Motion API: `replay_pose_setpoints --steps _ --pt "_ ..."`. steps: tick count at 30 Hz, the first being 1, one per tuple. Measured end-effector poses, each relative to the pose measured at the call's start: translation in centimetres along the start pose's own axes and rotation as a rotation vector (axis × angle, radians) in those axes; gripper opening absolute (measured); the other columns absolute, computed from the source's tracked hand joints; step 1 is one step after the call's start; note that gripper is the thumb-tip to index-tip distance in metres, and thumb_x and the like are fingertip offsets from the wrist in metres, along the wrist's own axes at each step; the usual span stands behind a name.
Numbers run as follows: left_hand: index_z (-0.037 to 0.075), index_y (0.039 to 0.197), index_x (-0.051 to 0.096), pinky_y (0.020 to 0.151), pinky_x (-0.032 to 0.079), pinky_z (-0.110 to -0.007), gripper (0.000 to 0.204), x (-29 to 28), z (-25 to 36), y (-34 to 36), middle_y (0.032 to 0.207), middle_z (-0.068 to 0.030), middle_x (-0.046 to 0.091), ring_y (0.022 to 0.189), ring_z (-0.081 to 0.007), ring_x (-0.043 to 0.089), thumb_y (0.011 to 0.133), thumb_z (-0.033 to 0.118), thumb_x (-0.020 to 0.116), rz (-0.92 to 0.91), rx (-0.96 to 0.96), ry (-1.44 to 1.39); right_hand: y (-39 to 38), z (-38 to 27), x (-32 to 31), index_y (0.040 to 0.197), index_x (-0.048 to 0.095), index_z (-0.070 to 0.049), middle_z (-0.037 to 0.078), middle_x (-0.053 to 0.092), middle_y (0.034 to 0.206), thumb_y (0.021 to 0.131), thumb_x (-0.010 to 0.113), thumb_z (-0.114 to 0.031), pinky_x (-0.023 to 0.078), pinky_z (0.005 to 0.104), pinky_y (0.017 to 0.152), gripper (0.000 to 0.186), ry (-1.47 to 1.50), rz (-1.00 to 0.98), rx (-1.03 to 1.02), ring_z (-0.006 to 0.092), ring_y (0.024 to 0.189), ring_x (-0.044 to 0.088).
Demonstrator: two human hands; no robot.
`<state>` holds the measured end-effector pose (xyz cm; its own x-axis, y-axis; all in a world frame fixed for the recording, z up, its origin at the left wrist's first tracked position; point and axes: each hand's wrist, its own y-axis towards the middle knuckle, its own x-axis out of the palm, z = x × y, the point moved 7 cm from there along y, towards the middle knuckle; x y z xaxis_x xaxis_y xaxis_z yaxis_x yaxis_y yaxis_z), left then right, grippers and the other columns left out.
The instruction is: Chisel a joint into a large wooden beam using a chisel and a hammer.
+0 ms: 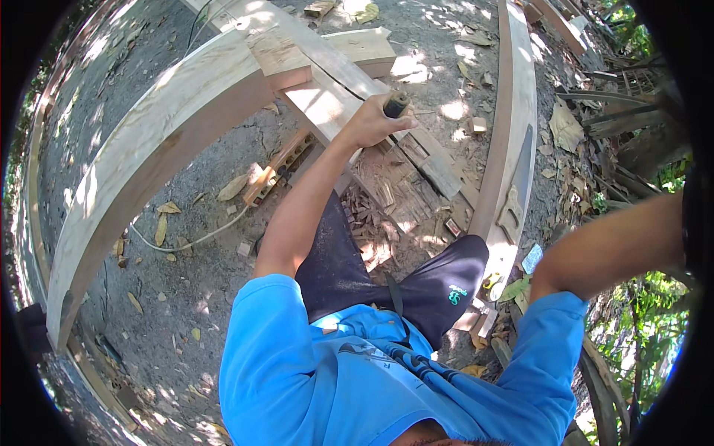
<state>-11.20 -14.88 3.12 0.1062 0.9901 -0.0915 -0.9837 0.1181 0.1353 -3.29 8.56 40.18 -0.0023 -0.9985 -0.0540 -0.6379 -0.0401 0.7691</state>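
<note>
My left hand (372,123) is closed around the dark handle of a chisel (396,105), whose worn end points up. The hand and the work hide its blade. Under it lies a pale timber beam (327,100) with rectangular recesses cut into its near end (431,165). My right arm is bent and lifted out to the right; its hand is beyond the picture's edge.
A long curved timber (163,119) sweeps down the left. On the right, a handsaw (513,201) lies on another plank (508,104). Wood chips (364,212) litter the ground between my legs. A power strip (260,186) with a white cable (201,241) lies left of my knee.
</note>
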Motion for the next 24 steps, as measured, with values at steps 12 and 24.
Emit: replay_pose_setpoints --steps 12,24 --pt "0.007 0.084 0.058 0.068 0.046 -0.027 0.029 1.2 6.6 -8.2 0.074 0.0013 0.056 0.074 -0.0083 0.054 0.081 0.025 0.081 0.057 0.578 0.243 -14.0 13.4 4.8 0.092 0.062 0.002 0.016 0.066 0.078 0.078 0.069 -0.014 0.050 0.0379 0.062 0.022 -0.477 -0.475 0.489 0.0239 0.064 0.065" --pt "0.005 0.084 0.056 0.056 0.037 -0.024 0.024 0.7 0.0 -2.1 0.069 0.0065 0.047 0.063 -0.0047 0.043 0.085 0.017 0.078 -0.032 0.101 -0.105 -3.5 3.5 0.8 0.102 0.064 0.001 0.013 0.062 0.076 0.079 0.069 -0.021 0.047 0.0353 0.068 0.032 -0.053 -0.006 0.088 0.0259 0.070 0.060"
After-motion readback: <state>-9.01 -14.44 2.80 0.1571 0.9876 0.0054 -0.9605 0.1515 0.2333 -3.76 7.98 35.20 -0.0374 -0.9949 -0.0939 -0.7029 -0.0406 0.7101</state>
